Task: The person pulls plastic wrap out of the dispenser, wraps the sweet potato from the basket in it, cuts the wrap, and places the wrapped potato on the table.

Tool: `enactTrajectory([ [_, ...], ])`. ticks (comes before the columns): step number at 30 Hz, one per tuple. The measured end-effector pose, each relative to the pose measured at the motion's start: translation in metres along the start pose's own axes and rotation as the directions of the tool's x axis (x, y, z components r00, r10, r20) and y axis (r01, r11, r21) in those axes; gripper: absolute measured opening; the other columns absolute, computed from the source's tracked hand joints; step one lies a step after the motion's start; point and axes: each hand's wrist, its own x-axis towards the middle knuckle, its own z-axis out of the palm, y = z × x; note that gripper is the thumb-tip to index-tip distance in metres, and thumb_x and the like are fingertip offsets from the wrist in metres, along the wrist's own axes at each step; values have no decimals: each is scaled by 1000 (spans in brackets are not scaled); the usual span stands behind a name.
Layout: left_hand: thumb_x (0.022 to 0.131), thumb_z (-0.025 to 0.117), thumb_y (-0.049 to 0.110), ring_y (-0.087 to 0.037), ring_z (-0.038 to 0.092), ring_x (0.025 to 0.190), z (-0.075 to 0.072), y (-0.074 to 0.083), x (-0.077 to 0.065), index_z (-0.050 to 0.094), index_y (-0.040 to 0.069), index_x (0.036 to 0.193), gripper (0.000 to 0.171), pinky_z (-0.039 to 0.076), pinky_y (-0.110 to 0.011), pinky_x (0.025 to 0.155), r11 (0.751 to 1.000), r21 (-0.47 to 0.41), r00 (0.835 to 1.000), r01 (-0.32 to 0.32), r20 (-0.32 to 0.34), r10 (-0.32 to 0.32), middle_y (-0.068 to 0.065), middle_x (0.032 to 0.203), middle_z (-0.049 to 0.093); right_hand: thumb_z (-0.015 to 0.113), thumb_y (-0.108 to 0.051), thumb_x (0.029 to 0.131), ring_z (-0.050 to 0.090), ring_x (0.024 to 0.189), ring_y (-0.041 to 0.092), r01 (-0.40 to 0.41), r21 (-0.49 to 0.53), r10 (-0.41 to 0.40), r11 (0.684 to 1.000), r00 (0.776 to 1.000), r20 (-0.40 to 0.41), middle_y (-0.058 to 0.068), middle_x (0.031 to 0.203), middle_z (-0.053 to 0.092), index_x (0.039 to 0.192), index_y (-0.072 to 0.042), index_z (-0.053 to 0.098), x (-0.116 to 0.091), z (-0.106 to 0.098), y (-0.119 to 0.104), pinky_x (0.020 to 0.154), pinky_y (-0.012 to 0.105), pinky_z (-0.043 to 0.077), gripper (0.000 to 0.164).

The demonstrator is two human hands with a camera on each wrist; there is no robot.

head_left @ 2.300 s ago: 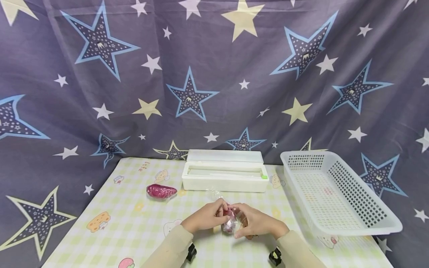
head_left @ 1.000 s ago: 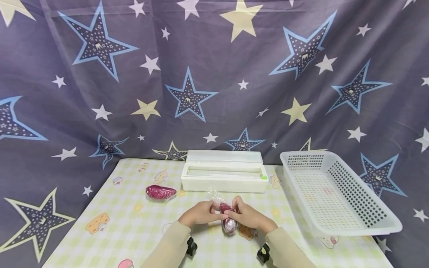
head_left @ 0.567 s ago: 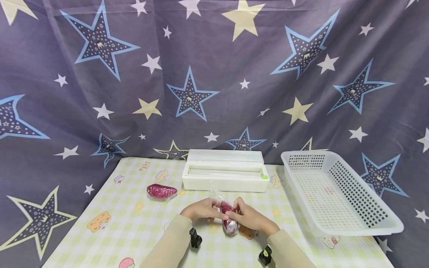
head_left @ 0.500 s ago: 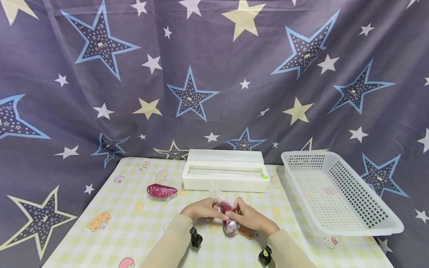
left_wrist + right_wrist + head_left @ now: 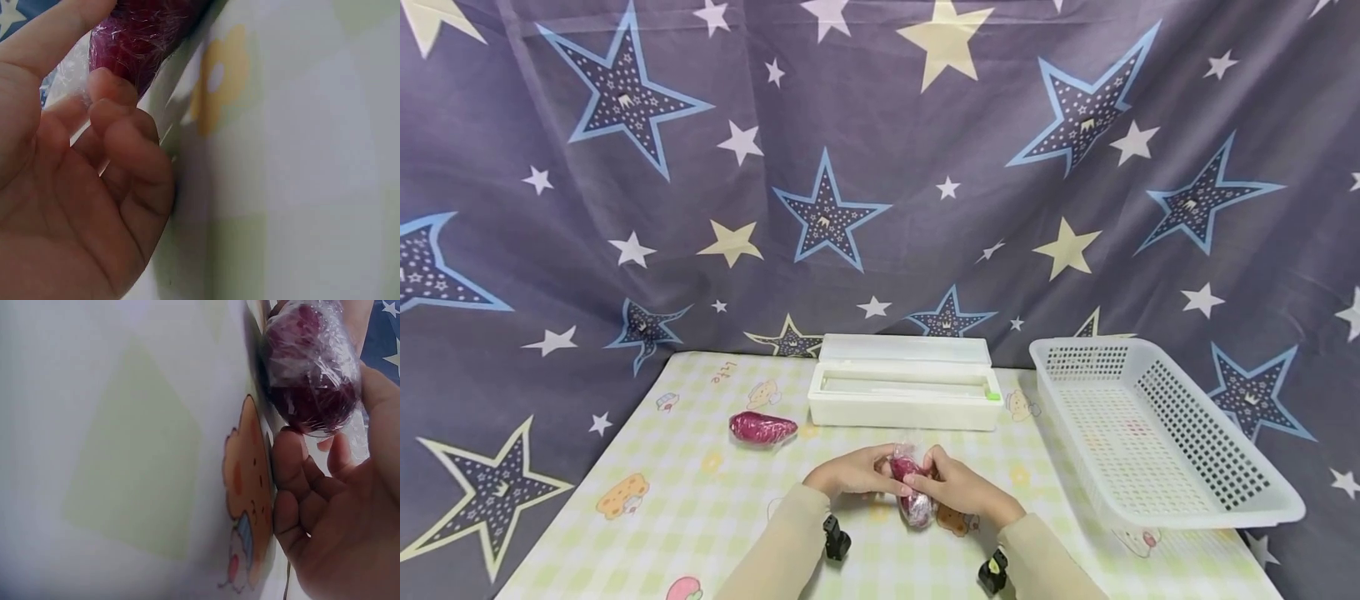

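Note:
A purple-red sweet potato (image 5: 916, 506) wrapped in clear plastic film is held between both hands just above the checked tablecloth, at the middle front in the head view. My left hand (image 5: 853, 472) grips its upper left side, with the thumb laid across it. From the right, my right hand (image 5: 967, 489) holds it, thumb on top and fingers round the far side. The left wrist view shows crinkled film on the sweet potato (image 5: 142, 37) by the curled fingers. Its rounded, glossy end (image 5: 315, 378) appears in the right wrist view. A second wrapped sweet potato (image 5: 763, 428) lies farther left.
Behind the hands stands a white plastic-wrap dispenser box (image 5: 902, 412), its lid (image 5: 904, 349) raised. A white perforated basket (image 5: 1086, 471) sits at the right, reaching over the table's edge. A star-patterned curtain (image 5: 880, 167) hangs behind the table.
Earlier the right hand was spread beside the sweet potato; it now holds it. The loose film that stuck out at the far end is now drawn in closer to the sweet potato.

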Motion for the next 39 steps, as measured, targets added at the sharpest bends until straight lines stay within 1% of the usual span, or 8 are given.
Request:
enactTrajectory([
  [7, 97, 68, 34, -12, 48, 69, 4, 1, -4, 43, 25, 154, 63, 44, -27, 65, 992, 125, 999, -35, 23, 32, -3, 95, 62, 57, -39, 103, 43, 66, 13, -16, -15, 16, 1000, 999, -40, 2, 79, 49, 98, -8, 45, -2, 2, -5, 56, 24, 38, 34],
  [11, 102, 59, 31, -17, 56, 106, 7, 3, -7, 40, 24, 155, 57, 46, -36, 92, 981, 173, 996, -85, 52, 77, -7, 138, 58, 58, -39, 102, 44, 68, 12, -1, -25, 0, 1000, 998, -56, 3, 81, 51, 100, -7, 46, -1, 2, -5, 59, 24, 39, 34],
  [14, 106, 52, 28, -20, 41, 138, 10, 4, -8, 38, 20, 156, 53, 32, -43, 114, 971, 194, 988, -141, 95, 125, -2, 156, 40, 57, -41, 102, 45, 68, 11, 4, -36, -6, 999, 999, -53, 3, 82, 52, 102, -8, 47, -1, 2, -4, 60, 24, 40, 34],
  [16, 107, 48, 28, -23, 32, 144, 12, 5, -9, 37, 20, 156, 51, 25, -46, 118, 967, 198, 984, -160, 110, 140, -1, 158, 37, 56, -43, 103, 45, 66, 11, 5, -37, -7, 999, 999, -47, 3, 81, 52, 104, -8, 47, -1, 2, -2, 58, 25, 40, 36],
  [25, 106, 52, 31, -28, 42, 138, 14, 3, -14, 52, 32, 147, 41, 32, -58, 111, 981, 169, 995, -93, 39, 88, -4, 152, 46, 65, -41, 98, 54, 55, 17, -19, 130, 12, 991, 998, 57, 10, 85, 59, 135, -10, 38, -4, -5, 7, 52, 29, 49, 55],
  [30, 105, 54, 28, -30, 41, 139, 12, 1, -13, 60, 30, 141, 36, 29, -60, 113, 985, 145, 995, -99, 30, 96, -3, 148, 51, 68, -38, 96, 58, 54, 18, -19, 192, 2, 981, 996, 90, 9, 85, 60, 141, -14, 32, -4, -8, 9, 50, 30, 51, 62],
  [36, 104, 56, 22, -11, 49, 130, 12, 0, -10, 64, 22, 137, 34, 37, -39, 111, 986, 58, 986, -157, 58, 153, 6, 139, 59, 70, -34, 96, 55, 52, 16, -11, 218, -8, 976, 997, 83, 8, 87, 55, 135, -14, 33, -3, -6, 12, 46, 26, 47, 58],
  [39, 102, 58, 17, -2, 58, 91, 12, 0, -9, 67, 20, 133, 32, 48, -26, 85, 987, 32, 986, -160, 53, 158, 5, 124, 68, 71, -32, 95, 55, 52, 15, -13, 249, -9, 968, 996, 87, 8, 91, 51, 132, -12, 33, -3, -5, 14, 46, 26, 47, 56],
])
